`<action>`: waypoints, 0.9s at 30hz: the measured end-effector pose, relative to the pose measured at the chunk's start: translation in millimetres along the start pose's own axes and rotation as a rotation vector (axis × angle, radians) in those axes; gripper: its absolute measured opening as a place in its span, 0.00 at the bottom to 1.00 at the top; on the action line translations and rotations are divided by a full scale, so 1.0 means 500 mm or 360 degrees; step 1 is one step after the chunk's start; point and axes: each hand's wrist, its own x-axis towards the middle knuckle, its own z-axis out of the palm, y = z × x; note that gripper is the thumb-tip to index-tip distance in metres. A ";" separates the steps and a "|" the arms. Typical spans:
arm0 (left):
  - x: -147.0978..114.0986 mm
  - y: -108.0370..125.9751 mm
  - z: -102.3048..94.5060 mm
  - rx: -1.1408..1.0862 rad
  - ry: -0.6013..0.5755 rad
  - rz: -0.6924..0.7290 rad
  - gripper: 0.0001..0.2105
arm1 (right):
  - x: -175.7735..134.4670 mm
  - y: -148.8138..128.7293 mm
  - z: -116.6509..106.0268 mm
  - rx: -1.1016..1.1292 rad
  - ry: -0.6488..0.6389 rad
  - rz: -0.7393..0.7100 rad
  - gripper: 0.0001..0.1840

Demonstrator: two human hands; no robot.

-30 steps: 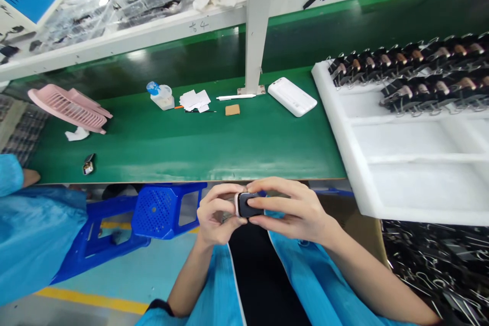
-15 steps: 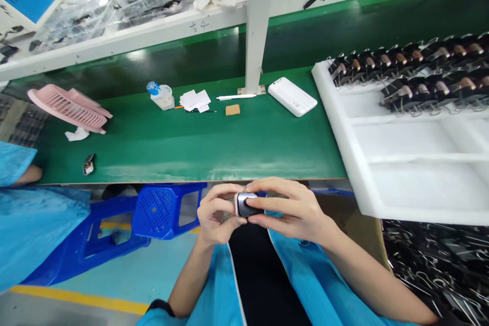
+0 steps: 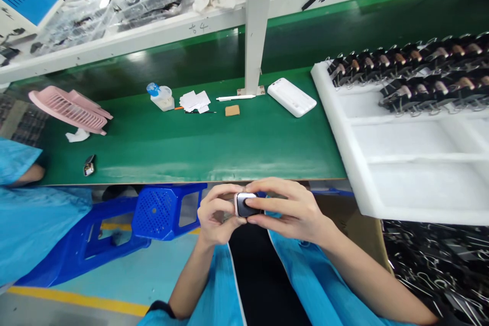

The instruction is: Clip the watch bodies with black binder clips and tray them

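Note:
Both of my hands hold a small smartwatch-like case [image 3: 241, 205] in front of my body, just off the table's near edge. It has a dark glossy face and a pale rounded rim. My left hand [image 3: 218, 214] pinches its left side between thumb and fingers. From the right, my right hand [image 3: 292, 210] grips it, one fingertip pressed on the dark face and the others along its edges. Fingers cover much of the right end. A similar opened watch case [image 3: 89, 166] lies at the left of the green table [image 3: 214, 147].
On the table are a pink fan [image 3: 71, 109], a bottle [image 3: 162, 98], white paper pieces [image 3: 194, 101], a white pen [image 3: 236, 98], a tan block [image 3: 232, 110] and a white power bank [image 3: 292, 97]. A white foam tray [image 3: 355, 163] holds clipped parts. A blue stool [image 3: 155, 211] and another person's sleeve [image 3: 38, 234] are left.
My hands and the watch case stay nearly still. The other person's sleeve at the left has shifted slightly to the right.

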 end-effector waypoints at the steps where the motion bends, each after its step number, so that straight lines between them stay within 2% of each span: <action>1: 0.000 0.000 0.000 -0.0006 -0.0001 -0.0003 0.08 | 0.000 0.000 0.000 -0.0002 0.0002 -0.0004 0.10; 27: -0.008 -0.002 -0.003 -0.0073 -0.0030 -0.0062 0.07 | 0.001 -0.004 -0.006 -0.0070 -0.0057 -0.0016 0.09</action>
